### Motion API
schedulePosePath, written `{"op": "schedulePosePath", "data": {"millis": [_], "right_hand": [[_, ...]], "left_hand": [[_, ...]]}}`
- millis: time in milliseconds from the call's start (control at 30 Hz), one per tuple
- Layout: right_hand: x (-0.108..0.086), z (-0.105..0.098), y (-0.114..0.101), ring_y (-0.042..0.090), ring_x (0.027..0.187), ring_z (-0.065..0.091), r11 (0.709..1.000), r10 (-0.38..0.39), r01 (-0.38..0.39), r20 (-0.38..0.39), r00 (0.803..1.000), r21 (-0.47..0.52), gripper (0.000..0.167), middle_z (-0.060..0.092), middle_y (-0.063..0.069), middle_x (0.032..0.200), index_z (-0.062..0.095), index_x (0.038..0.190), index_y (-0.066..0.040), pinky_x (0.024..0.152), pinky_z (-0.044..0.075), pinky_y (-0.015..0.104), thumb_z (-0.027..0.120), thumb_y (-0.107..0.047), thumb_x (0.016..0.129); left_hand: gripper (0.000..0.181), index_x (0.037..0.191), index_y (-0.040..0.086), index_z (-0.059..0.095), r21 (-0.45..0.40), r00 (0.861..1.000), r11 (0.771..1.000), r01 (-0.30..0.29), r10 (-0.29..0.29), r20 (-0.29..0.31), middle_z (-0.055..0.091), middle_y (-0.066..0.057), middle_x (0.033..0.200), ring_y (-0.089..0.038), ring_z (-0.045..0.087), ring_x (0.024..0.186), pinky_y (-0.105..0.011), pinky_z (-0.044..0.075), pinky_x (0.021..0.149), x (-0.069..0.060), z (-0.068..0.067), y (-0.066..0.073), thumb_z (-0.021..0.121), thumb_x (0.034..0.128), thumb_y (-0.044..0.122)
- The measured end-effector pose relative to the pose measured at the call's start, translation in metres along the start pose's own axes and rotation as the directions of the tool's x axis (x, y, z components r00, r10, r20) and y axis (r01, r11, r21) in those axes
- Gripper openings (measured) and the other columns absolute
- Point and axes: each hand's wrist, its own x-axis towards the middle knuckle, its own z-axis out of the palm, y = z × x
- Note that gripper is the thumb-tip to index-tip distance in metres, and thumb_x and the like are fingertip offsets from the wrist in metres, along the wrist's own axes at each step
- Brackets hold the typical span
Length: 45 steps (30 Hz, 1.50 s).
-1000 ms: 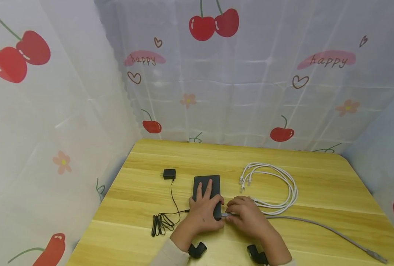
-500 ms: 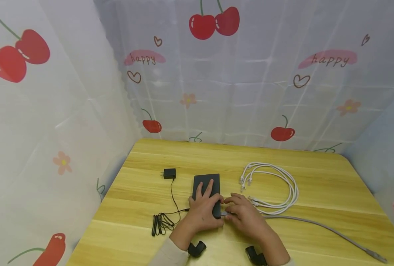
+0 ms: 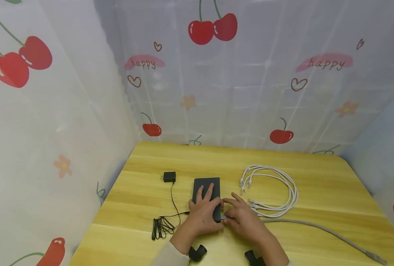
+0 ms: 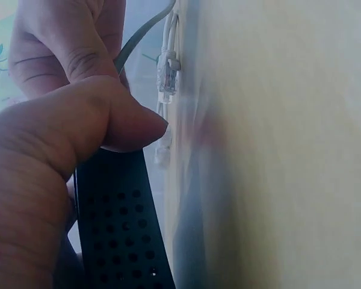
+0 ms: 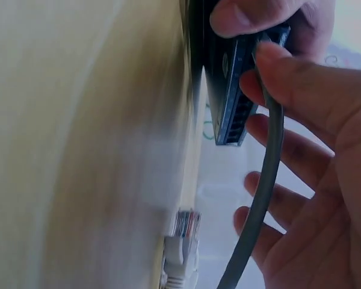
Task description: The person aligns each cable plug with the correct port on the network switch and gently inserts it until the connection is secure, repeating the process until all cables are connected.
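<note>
A black network switch (image 3: 201, 181) lies flat on the table. My left hand (image 3: 203, 216) grips it, two fingers spread on the top and the thumb at its near end; vent holes show along a side of the switch (image 4: 123, 223) in the left wrist view. At its right side, my right hand (image 3: 245, 223) pinches the plug end of a grey Ethernet cable (image 5: 268, 174) between thumb and index finger, its other fingers extended. That plug sits against the row of ports; how deep it is in is hidden by fingers. The cable's other plug (image 3: 376, 257) lies at lower right.
A coil of white Ethernet cables (image 3: 293, 190) lies behind and right of my right hand. Left of the switch are a black power adapter (image 3: 169, 177) and its bundled cord (image 3: 161, 227), which runs to the switch. Printed curtains (image 3: 230, 81) surround the wooden table (image 3: 133, 199).
The outer fingers of my right hand have lifted and spread, while thumb and index finger stay at the plug. My left hand stays on the switch. The head view has tilted up slightly.
</note>
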Motion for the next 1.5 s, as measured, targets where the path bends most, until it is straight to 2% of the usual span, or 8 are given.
{"op": "schedulePosePath", "data": {"millis": [167, 333, 433, 567, 767, 1033, 1267, 1500], "right_hand": [[-0.003, -0.003, 0.006, 0.047, 0.144, 0.03, 0.999, 0.029, -0.03, 0.04, 0.999, 0.036, 0.008, 0.059, 0.01, 0.14, 0.08, 0.094, -0.02, 0.107, 0.034, 0.064, 0.074, -0.024, 0.09], [-0.006, -0.01, 0.013, 0.047, 0.145, 0.027, 0.994, 0.104, -0.106, 0.05, 0.993, 0.038, 0.016, 0.059, 0.009, 0.14, 0.079, 0.093, -0.022, 0.11, 0.028, 0.065, 0.066, -0.013, 0.095], [-0.009, -0.013, 0.018, 0.049, 0.145, 0.024, 0.984, 0.167, -0.17, 0.067, 0.984, 0.047, 0.018, 0.056, 0.01, 0.143, 0.079, 0.095, -0.022, 0.108, 0.03, 0.067, 0.068, -0.008, 0.092], [-0.012, -0.016, 0.024, 0.053, 0.145, 0.022, 0.975, 0.209, -0.214, 0.083, 0.974, 0.057, 0.015, 0.054, 0.012, 0.145, 0.078, 0.099, -0.021, 0.107, 0.03, 0.068, 0.079, -0.015, 0.085], [-0.017, -0.023, 0.031, 0.057, 0.14, 0.028, 0.971, 0.234, -0.232, 0.027, 0.972, -0.05, 0.027, 0.055, 0.015, 0.144, 0.073, 0.096, -0.022, 0.108, 0.024, 0.071, 0.088, -0.024, 0.073], [-0.021, -0.027, 0.038, 0.06, 0.134, 0.035, 0.964, 0.238, -0.239, -0.027, 0.971, -0.119, 0.025, 0.057, 0.02, 0.138, 0.067, 0.087, -0.023, 0.106, 0.027, 0.071, 0.087, -0.02, 0.073], [-0.019, -0.026, 0.036, 0.059, 0.129, 0.043, 0.954, 0.25, -0.258, -0.072, 0.966, -0.151, 0.018, 0.062, 0.022, 0.132, 0.071, 0.084, -0.021, 0.103, 0.031, 0.071, 0.086, -0.016, 0.075], [-0.014, -0.017, 0.031, 0.056, 0.127, 0.047, 0.966, 0.152, -0.182, -0.166, 0.974, -0.186, 0.012, 0.066, 0.02, 0.125, 0.071, 0.08, -0.017, 0.105, 0.034, 0.067, 0.083, -0.017, 0.081]], "left_hand": [[0.045, 0.108, 0.04, 0.059, 0.022, 1.0, 1.0, -0.004, 0.004, 0.002, 0.016, -0.009, 0.167, -0.047, 0.01, 0.149, -0.082, 0.027, 0.09, 0.0, 0.003, 0.001, 0.082, 0.0702, 0.048], [0.044, 0.106, 0.042, 0.058, 0.043, 1.0, 0.999, -0.009, 0.008, 0.018, 0.017, -0.009, 0.166, -0.047, 0.01, 0.149, -0.08, 0.027, 0.092, -0.001, 0.005, 0.002, 0.082, 0.0693, 0.046], [0.043, 0.105, 0.042, 0.057, 0.052, 0.999, 0.999, -0.009, 0.006, 0.049, 0.016, -0.008, 0.167, -0.046, 0.009, 0.15, -0.079, 0.026, 0.093, -0.003, 0.007, 0.003, 0.082, 0.0697, 0.045], [0.043, 0.105, 0.043, 0.056, 0.067, 0.997, 0.998, -0.006, 0.001, 0.08, 0.014, -0.007, 0.167, -0.045, 0.007, 0.15, -0.079, 0.026, 0.094, -0.005, 0.008, 0.004, 0.081, 0.0707, 0.045], [0.039, 0.106, 0.044, 0.058, 0.089, 0.996, 0.996, -0.007, 0.0, 0.089, 0.016, -0.007, 0.167, -0.045, 0.008, 0.151, -0.079, 0.025, 0.095, -0.006, 0.008, 0.006, 0.08, 0.0731, 0.047], [0.037, 0.107, 0.043, 0.06, 0.101, 0.996, 0.995, -0.015, 0.006, 0.092, 0.017, -0.008, 0.166, -0.045, 0.009, 0.15, -0.079, 0.026, 0.094, -0.007, 0.008, 0.007, 0.078, 0.0765, 0.053], [0.047, 0.12, 0.042, 0.061, 0.083, 0.994, 0.997, -0.009, 0.0, 0.106, 0.018, -0.008, 0.166, -0.045, 0.009, 0.15, -0.08, 0.025, 0.095, -0.01, 0.005, 0.01, 0.076, 0.0788, 0.058], [0.041, 0.117, 0.04, 0.063, 0.03, 0.999, 1.0, 0.006, -0.008, 0.051, 0.025, -0.007, 0.164, -0.045, 0.011, 0.15, -0.081, 0.01, 0.103, -0.01, 0.005, 0.012, 0.062, 0.0864, 0.068]]}}
